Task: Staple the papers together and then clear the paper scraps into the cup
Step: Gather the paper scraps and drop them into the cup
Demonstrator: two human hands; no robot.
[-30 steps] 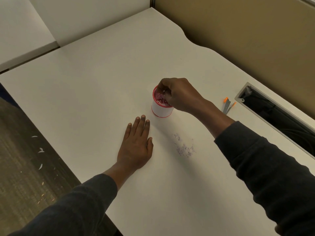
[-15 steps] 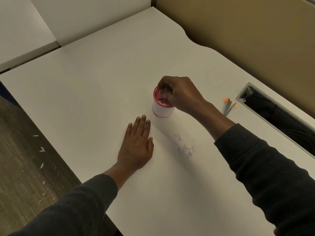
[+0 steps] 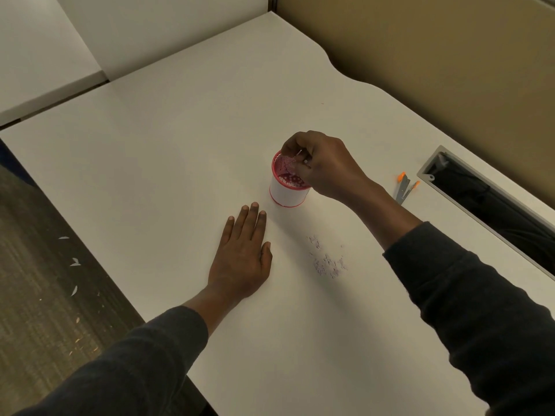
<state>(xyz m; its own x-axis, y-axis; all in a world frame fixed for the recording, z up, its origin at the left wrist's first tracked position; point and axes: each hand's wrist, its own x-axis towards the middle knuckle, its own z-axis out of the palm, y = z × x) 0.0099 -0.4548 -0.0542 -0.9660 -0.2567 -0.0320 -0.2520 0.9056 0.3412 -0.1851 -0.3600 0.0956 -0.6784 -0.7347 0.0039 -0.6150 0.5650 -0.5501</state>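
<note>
A white cup (image 3: 288,193) with a red rim stands upright near the middle of the white desk (image 3: 180,145), with small scraps inside it. My right hand (image 3: 324,169) hovers over the cup's mouth, fingers curled and pinched together with tiny paper scraps between the fingertips. My left hand (image 3: 243,256) lies flat on the desk, palm down, just in front of the cup and to its left. A scatter of tiny purple paper scraps (image 3: 327,259) lies on the desk to the right of my left hand. No stapler or papers are in view.
Two grey tools with orange tips (image 3: 405,187) lie at the right, beside a rectangular cable opening (image 3: 492,202) in the desk. A tan partition wall (image 3: 435,55) stands behind. The desk's left edge drops to carpet (image 3: 45,265) strewn with paper bits.
My right hand has shifted very slightly over the cup's mouth, fingers working at the rim. My left hand stays flat in place.
</note>
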